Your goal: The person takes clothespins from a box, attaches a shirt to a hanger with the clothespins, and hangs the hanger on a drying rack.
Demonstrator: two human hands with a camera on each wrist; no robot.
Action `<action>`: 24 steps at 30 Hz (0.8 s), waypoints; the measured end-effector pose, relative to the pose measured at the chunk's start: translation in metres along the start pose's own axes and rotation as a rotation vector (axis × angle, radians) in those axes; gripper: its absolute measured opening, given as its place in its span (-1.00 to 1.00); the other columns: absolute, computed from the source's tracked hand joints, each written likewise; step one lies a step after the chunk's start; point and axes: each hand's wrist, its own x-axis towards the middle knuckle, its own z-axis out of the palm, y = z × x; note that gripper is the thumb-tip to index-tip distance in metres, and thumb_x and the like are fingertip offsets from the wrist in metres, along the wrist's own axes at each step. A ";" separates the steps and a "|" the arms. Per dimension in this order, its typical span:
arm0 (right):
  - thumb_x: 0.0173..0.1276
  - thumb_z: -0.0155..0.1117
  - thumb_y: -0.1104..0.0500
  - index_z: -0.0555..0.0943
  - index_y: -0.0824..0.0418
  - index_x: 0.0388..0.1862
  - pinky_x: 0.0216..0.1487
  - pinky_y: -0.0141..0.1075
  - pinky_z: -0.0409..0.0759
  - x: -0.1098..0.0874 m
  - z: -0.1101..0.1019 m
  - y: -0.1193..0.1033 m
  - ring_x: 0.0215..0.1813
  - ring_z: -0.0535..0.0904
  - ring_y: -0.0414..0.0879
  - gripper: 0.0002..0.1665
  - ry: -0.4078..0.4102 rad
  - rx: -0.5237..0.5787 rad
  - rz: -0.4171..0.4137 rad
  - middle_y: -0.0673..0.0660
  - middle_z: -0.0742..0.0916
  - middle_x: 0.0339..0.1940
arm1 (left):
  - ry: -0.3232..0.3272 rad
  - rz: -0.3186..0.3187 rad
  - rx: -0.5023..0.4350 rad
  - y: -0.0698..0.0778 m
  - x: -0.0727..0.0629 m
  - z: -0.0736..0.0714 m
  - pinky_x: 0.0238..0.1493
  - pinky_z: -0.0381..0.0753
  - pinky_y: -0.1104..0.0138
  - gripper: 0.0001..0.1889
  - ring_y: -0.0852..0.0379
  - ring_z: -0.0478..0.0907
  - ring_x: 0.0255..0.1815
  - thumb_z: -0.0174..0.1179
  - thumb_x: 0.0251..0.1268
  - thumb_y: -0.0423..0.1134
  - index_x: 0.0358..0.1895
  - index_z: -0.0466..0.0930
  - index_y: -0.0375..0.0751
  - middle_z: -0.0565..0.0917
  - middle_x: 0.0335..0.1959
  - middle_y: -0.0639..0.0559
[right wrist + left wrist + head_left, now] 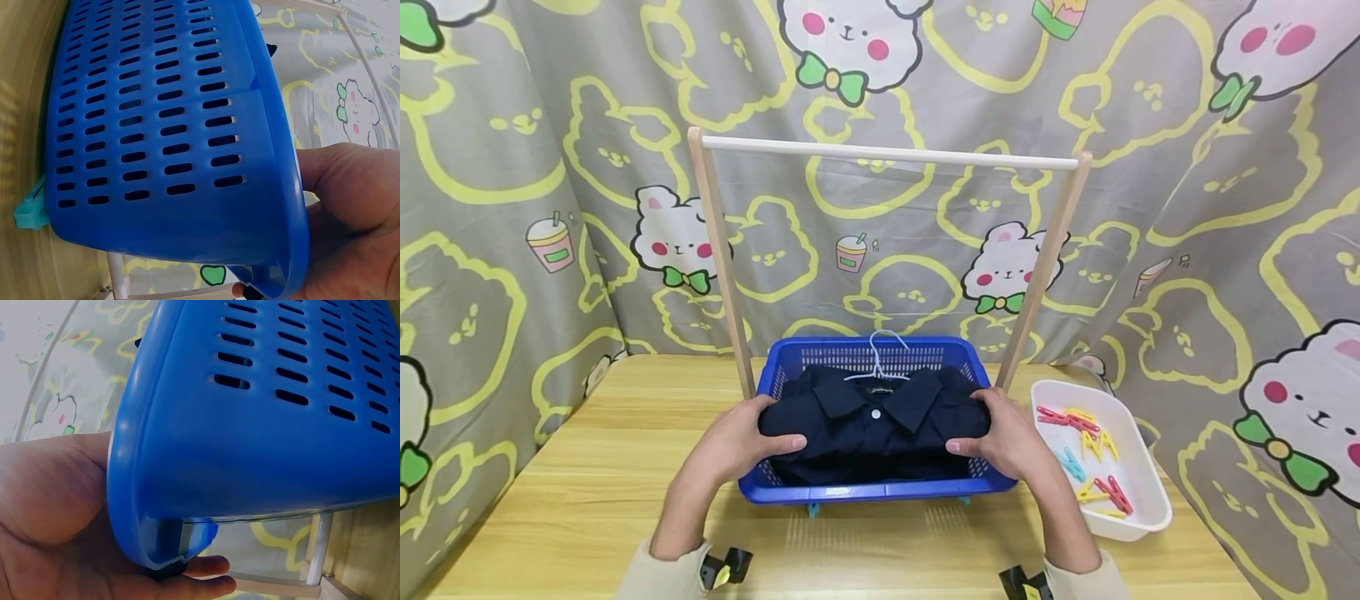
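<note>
A dark navy collared shirt (pixel 876 446) lies bunched inside a blue plastic basket (pixel 880 493), its collar and a white button facing up. From its neck rises the hook of a light hanger (pixel 878 354). My left hand (pixel 737 442) holds the shirt's left side, thumb on the front. On the other side my right hand (pixel 1009 437) grips it likewise. In the left wrist view the basket's rim (pixel 122 456) hides part of the left hand (pixel 50 512). The right wrist view shows the right hand (pixel 356 212) beyond the rim, most fingers hidden.
Behind and above the basket stands a wooden rack with a white bar (pixel 887 152). To the right, a white bin (pixel 1138 500) holds several red, yellow and blue clothespins (pixel 1108 492). A teal piece (pixel 30 209) shows low beside the basket. Patterned curtains surround the wooden table (pixel 595 467).
</note>
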 end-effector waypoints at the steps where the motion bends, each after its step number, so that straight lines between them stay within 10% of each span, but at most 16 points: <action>1: 0.07 0.63 -0.09 0.43 0.34 0.34 0.38 0.31 0.31 0.000 0.000 0.000 0.34 0.39 0.34 -0.03 0.000 0.008 0.004 0.39 0.52 0.32 | 0.006 -0.001 -0.001 0.001 0.000 0.000 0.17 0.51 -0.19 -0.09 -0.29 0.56 0.15 0.46 0.05 0.25 0.31 0.46 -0.39 0.59 0.21 -0.38; 24: 0.15 0.58 -0.10 0.39 0.28 0.42 0.41 0.31 0.28 -0.005 -0.008 -0.006 0.38 0.39 0.34 -0.04 0.059 0.095 0.032 0.39 0.48 0.42 | 0.103 0.030 0.009 0.009 -0.005 -0.005 0.19 0.47 -0.22 -0.10 -0.39 0.49 0.24 0.47 0.06 0.22 0.32 0.45 -0.38 0.53 0.27 -0.43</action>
